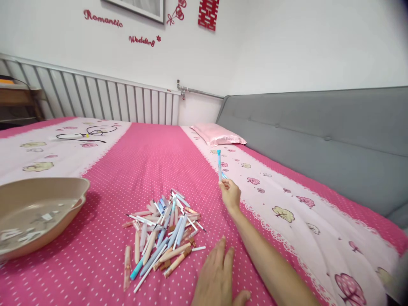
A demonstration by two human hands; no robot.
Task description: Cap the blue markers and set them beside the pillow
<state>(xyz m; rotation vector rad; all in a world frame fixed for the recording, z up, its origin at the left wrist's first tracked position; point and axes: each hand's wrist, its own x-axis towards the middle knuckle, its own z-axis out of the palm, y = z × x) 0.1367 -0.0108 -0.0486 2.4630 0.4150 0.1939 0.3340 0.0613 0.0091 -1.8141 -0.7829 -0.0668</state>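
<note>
My right hand (230, 194) reaches out over the bed, its fingers pinched on the lower end of a slim light-blue pen (219, 163). The pen stands nearly upright, with a brighter blue tip at its top. Just behind it shows a second small blue piece (225, 174), partly hidden by the hand. My left hand (216, 274) lies flat on the pink dotted sheet, fingers stretched, holding nothing. To its left is a loose pile of pens (167, 229), with barrels, caps and thin white sticks in blue, peach, pink and white.
A beige basin (44, 238) with small white pieces inside stands at the left. Farther back lie a white device with a black cable (75, 136) and a pink pillow (218, 135). A grey headboard (312, 136) borders the right side, a white radiator (95, 95) the far side.
</note>
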